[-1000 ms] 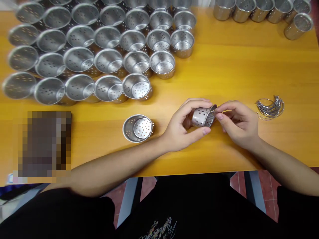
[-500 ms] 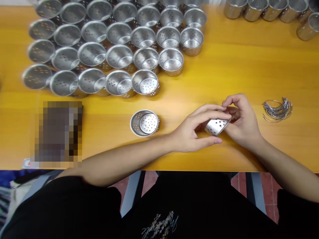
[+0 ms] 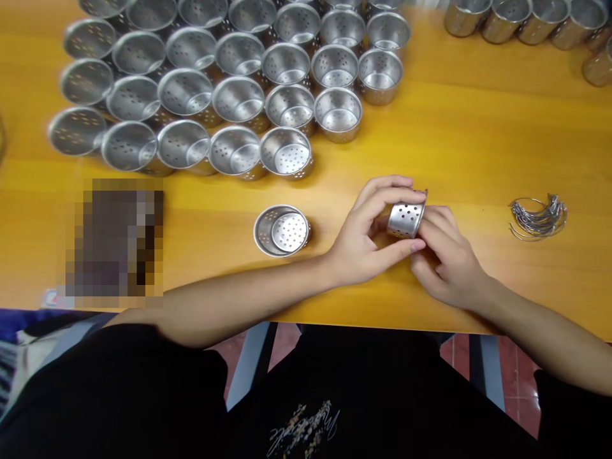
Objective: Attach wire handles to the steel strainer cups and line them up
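Note:
A small perforated metal cup (image 3: 405,218) is held on its side above the table, its mouth turned to the right. My left hand (image 3: 361,245) grips it, fingers over the top and thumb along the underside near the rim. Curled at the cup's open end is my right hand (image 3: 452,261), with its fingers against the rim; some fingertips are hidden, and whether they also pinch something small cannot be seen. A second perforated cup (image 3: 282,231) stands upright on the table, left of my hands. To the right lies a bundle of bent metal wires (image 3: 539,218).
Rows of similar perforated cups (image 3: 287,153) fill the back left of the table (image 3: 454,140). More metal cups (image 3: 507,19) stand at the back right. A blurred dark object (image 3: 112,242) lies at the left, near the table's front edge.
The cup in my hands has turned more level and moved slightly up. My right hand has shifted from the rim's top to its lower right side. The view has moved a little.

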A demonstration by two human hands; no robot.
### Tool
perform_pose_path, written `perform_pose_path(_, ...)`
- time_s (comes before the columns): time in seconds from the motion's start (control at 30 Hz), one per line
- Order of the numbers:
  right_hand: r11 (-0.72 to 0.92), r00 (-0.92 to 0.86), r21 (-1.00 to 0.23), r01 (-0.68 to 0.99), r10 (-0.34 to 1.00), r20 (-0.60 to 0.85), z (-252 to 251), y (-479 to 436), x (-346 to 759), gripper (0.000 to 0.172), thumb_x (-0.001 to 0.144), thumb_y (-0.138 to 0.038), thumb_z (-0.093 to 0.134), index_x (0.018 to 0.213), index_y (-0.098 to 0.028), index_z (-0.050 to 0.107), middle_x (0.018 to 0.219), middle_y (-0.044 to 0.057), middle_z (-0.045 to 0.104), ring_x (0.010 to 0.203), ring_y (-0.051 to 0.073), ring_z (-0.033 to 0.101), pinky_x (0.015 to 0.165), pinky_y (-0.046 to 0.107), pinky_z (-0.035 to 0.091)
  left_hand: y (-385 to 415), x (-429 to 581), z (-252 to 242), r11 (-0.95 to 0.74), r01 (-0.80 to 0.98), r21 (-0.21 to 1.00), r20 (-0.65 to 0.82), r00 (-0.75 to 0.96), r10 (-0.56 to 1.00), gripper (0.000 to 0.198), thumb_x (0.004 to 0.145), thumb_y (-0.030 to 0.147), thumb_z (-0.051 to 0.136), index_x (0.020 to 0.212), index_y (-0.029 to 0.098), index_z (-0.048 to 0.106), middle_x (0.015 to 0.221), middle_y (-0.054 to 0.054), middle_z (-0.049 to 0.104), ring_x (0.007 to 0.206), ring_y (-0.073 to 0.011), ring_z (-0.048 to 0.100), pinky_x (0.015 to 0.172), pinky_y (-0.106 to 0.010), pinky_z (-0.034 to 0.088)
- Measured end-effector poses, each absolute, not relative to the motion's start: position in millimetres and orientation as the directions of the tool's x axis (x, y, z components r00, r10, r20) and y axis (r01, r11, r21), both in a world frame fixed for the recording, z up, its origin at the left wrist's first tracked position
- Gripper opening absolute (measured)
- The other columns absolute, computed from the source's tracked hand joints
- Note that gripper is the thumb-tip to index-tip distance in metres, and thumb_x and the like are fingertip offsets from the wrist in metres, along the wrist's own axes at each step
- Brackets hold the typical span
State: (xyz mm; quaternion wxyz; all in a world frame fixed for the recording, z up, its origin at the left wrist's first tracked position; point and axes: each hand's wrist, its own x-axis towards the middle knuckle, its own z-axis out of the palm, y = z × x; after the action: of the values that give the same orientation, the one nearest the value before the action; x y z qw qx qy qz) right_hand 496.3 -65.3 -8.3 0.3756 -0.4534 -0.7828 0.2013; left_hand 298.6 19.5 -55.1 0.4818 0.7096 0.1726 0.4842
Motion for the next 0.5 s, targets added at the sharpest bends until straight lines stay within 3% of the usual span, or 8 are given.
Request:
perform_pose_path(0.13, 0.508, -0.303, -0.709, 0.489, 0.861, 0.408, -6.6, -63.7, 499.2, 0.029, 0.103, -0.015, 0.069, 0.130, -0.026, 0.072, 0.125, 0.013, 0.077, 0.115, 0.033, 0.071, 0.101, 0.055, 0.060, 20.4, 298.2, -55.6, -0.479, -0.223, 0.849, 0.526, 0.449, 0.722, 0.065, 0.096, 0.056, 0.095, 0.152, 0.034, 0.070, 0.154, -0.012, 0.063, 0.155, -0.0348, 0.065, 0.135, -0.058, 0.059)
perform_pose_path(0.27, 0.448, -0.212, -0.788, 0.422, 0.894, 0.395, -4.6, -56.3, 514.2, 0.013, 0.102, -0.023, 0.084, 0.110, -0.029, 0.076, 0.105, 0.006, 0.081, 0.099, 0.028, 0.074, 0.097, 0.052, 0.060, 21.6, 297.6, -56.0, -0.488, -0.247, 0.837, 0.545, 0.444, 0.711, 0.065, 0.095, 0.057, 0.096, 0.151, 0.035, 0.070, 0.154, -0.012, 0.064, 0.152, -0.0335, 0.067, 0.133, -0.057, 0.060)
perform_pose_path(0.5, 0.263, 0.199, -0.858, 0.442, 0.903, 0.380, -12.4, -50.3, 515.4, 0.005, 0.103, -0.030, 0.089, 0.104, -0.027, 0.085, 0.098, 0.007, 0.084, 0.085, 0.024, 0.076, 0.080, 0.043, 0.065, 21.2, 297.2, -54.4, -0.446, -0.294, 0.845, 0.532, 0.537, 0.654, 0.067, 0.096, 0.056, 0.096, 0.153, 0.035, 0.069, 0.155, -0.013, 0.065, 0.145, -0.0324, 0.071, 0.119, -0.050, 0.069)
